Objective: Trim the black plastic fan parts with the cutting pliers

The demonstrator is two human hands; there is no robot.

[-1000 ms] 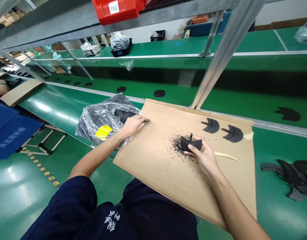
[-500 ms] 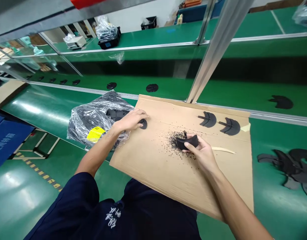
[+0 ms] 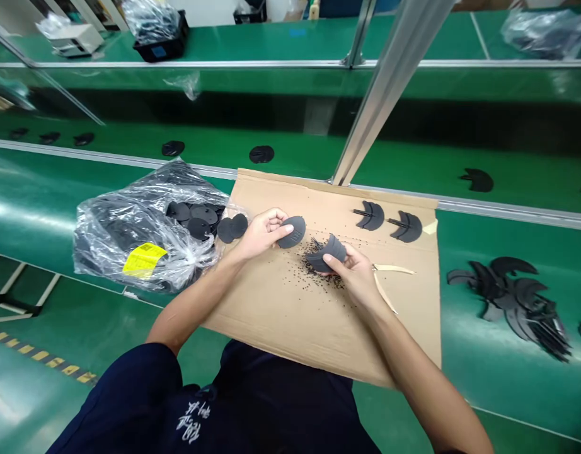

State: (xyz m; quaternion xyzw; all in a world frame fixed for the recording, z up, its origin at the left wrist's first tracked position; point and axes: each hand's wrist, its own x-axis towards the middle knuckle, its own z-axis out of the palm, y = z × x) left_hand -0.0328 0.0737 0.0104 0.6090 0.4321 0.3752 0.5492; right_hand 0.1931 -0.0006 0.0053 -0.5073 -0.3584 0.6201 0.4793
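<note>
My left hand (image 3: 262,232) pinches a flat black oval part (image 3: 293,231) just above a sheet of brown cardboard (image 3: 290,309). My right hand (image 3: 351,270) grips a curved black part (image 3: 326,255) over a scatter of black crumbs (image 3: 319,277). The two hands are close together near the cardboard's middle. A clear plastic bag (image 3: 130,227) with a yellow label, full of black oval parts, lies to the left of my left hand, with a few parts at its open mouth.
Two black fan-shaped parts (image 3: 387,221) lie at the cardboard's far right. A heap of black trimmings (image 3: 512,296) sits on the green table to the right. More black parts ride the green conveyor (image 3: 262,153) behind. A slanted metal post (image 3: 385,88) rises beyond the cardboard.
My left hand has drawn an oval part out of the bag and carried it right toward my right hand. My right hand has lifted its part slightly. The view has tilted down.
</note>
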